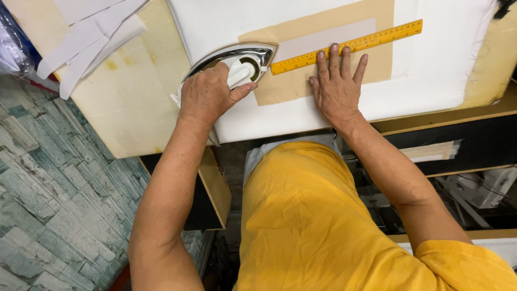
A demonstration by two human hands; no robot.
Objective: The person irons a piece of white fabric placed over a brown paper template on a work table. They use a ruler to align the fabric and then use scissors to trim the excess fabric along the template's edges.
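The fingers of the left hand (207, 96) are wrapped around the white handle of an iron (237, 62), thumb pointing toward the middle of the frame, so the hand is clamped on it. The iron's shiny soleplate sits at the upper centre, its tip touching the left end of a tan fabric piece (323, 51) and of a yellow ruler (347, 46).

The fingers of the right hand (336, 86) lie flat and slightly spread, gripping nothing; the fingertips press the near edge of the ruler, which runs up toward the upper right across the tan fabric.

As I judge it, the pressing is at an early stage: the iron stands only at the left end of the ruled line, and the stretch toward the upper right is not yet covered.

All this lies on a white padded board (431, 81). White strips (91, 37) lie at the upper left.
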